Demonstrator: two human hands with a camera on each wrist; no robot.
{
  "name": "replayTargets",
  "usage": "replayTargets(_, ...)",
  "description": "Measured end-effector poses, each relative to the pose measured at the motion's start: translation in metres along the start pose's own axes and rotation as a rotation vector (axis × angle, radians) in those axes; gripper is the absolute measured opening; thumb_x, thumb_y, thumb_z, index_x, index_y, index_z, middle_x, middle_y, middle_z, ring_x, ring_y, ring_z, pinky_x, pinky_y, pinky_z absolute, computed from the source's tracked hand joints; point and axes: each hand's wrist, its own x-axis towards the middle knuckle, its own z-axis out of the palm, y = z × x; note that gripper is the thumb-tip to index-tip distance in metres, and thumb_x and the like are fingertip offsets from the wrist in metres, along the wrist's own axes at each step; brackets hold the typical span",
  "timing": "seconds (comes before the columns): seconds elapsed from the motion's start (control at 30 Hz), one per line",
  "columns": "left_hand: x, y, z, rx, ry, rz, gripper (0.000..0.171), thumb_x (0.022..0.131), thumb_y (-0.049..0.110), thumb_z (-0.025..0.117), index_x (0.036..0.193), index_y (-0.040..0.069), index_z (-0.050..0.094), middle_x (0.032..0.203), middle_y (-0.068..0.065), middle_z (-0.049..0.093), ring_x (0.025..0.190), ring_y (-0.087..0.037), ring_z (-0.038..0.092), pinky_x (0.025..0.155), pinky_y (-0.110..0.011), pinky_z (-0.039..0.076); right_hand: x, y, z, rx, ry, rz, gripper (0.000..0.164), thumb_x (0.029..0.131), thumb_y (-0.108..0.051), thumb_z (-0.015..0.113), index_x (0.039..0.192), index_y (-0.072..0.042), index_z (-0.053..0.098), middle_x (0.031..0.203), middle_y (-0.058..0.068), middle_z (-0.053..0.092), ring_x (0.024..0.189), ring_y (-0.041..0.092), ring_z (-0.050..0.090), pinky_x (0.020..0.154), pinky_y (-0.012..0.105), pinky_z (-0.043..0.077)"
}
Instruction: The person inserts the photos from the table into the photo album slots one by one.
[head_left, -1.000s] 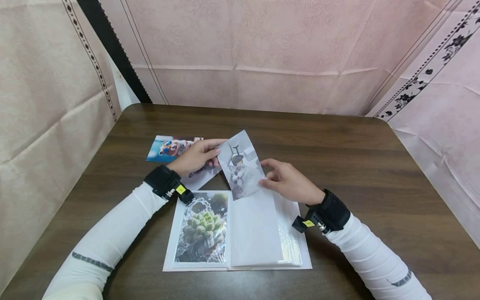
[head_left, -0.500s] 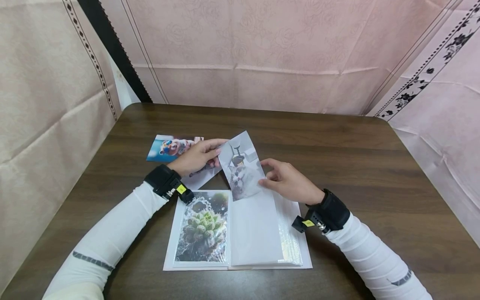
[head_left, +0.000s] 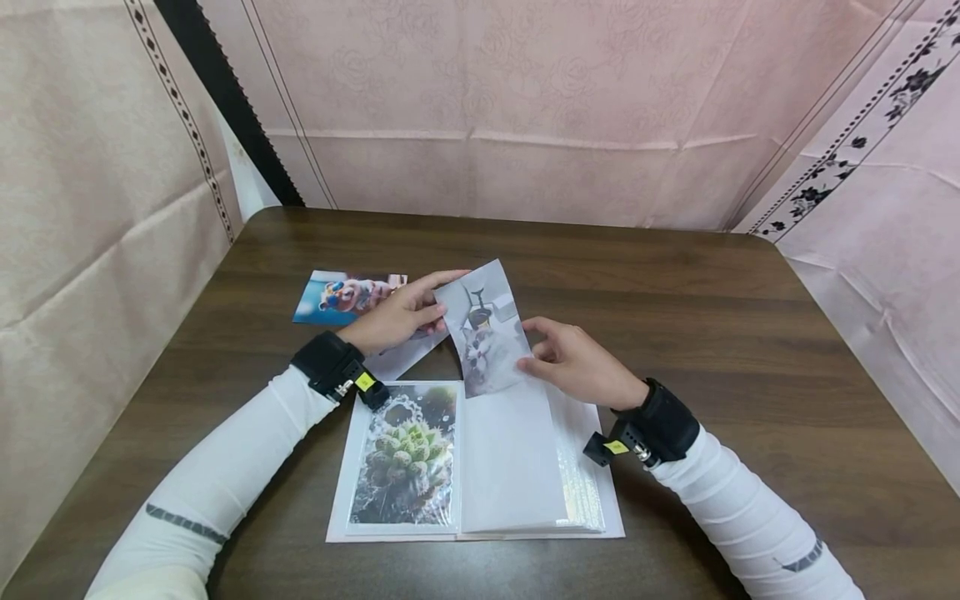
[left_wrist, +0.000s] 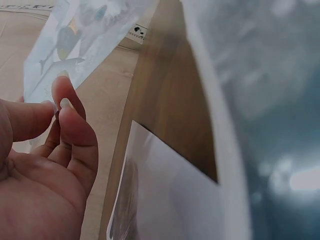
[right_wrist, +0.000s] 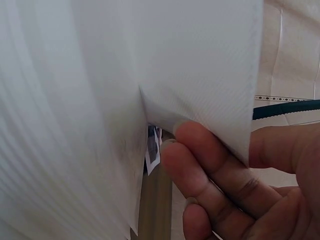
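Slanting photo point(head_left: 486, 333), upper left corner in left hand point(head_left: 401, 312)

The surface point(head_left: 690, 317) looks like brown wood, smooth and satin, with a dull shine at its near edge. The held print point(head_left: 480, 342) and the blue print point(head_left: 318, 307) toward the far left corner are smooth, thin paper. Closer to the near edge, the succulent picture point(head_left: 403, 454) lies under clear, glossy plastic; the white page point(head_left: 513, 458) is matt and finely ribbed, the plastic sleeve point(head_left: 581, 475) beside it glinting. The white sleeves point(head_left: 225, 483) are wrinkled cloth. Beyond the far edge hangs creased, matt cloth point(head_left: 465, 83).
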Motion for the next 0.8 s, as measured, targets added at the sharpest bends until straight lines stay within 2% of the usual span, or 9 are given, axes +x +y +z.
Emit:
replayTargets(0.17, 0.001, -0.0015, -0.0004, 0.022, 0.014, -0.003, 0.054, 0.108, 0.012, 0.046, 0.156, 0.037, 0.037, 0.097, -0.014, 0.058, 0.087, -0.037, 0.06, 0.072, -0.034, 0.05, 0.0, 0.0003, 0.0007, 0.007, -0.002, -0.005, 0.055, 0.096, -0.01, 0.069, 0.144, 0.003, 0.044, 0.095, 0.011, 0.075, 0.081, 0.017, 0.064, 0.073, 0.026, 0.048)
replayTargets(0.3, 0.0012, -0.0027, -0.001, 0.004, -0.004, -0.009, 0.053, 0.108, 0.014, 0.046, 0.155, 0.039, 0.038, 0.09, -0.014, 0.06, 0.082, -0.034, 0.063, 0.069, -0.033, 0.052, 0.0003, 0.0003, 0.0008, 0.016, -0.004, -0.002, 0.054, 0.096, -0.009, 0.068, 0.143, 0.003, 0.044, 0.097, 0.012, 0.076, 0.083, 0.018, 0.065, 0.075, 0.026, 0.049)
replayTargets(0.47, 0.0008, -0.0021, 0.0, -0.015, -0.022, -0.001, 0.054, 0.108, 0.013, 0.046, 0.154, 0.039, 0.039, 0.088, -0.014, 0.06, 0.079, -0.027, 0.065, 0.071, -0.032, 0.055, 0.0, 0.0, 0.0013, 0.02, -0.002, 0.0, 0.053, 0.096, -0.01, 0.068, 0.143, 0.002, 0.045, 0.1, 0.013, 0.076, 0.084, 0.018, 0.067, 0.077, 0.027, 0.05)
replayTargets(0.67, 0.0, 0.0001, 0.0024, 0.011, -0.037, 0.001, 0.052, 0.108, 0.012, 0.045, 0.155, 0.033, 0.039, 0.083, -0.011, 0.056, 0.074, -0.027, 0.058, 0.065, -0.031, 0.049, -0.0003, 0.0002, 0.0027, 0.03, -0.002, 0.003, 0.051, 0.096, -0.009, 0.068, 0.141, 0.003, 0.046, 0.102, 0.015, 0.076, 0.085, 0.019, 0.068, 0.077, 0.028, 0.051)
replayTargets(0.8, -0.0005, 0.0011, 0.0033, 0.056, -0.036, -0.011, 0.05, 0.109, 0.015, 0.045, 0.154, 0.036, 0.04, 0.078, -0.009, 0.05, 0.067, -0.026, 0.052, 0.061, -0.03, 0.044, -0.0006, -0.0003, 0.0031, 0.03, 0.0, 0.002, 0.048, 0.096, -0.009, 0.068, 0.139, 0.002, 0.048, 0.103, 0.015, 0.075, 0.085, 0.019, 0.068, 0.077, 0.028, 0.051)
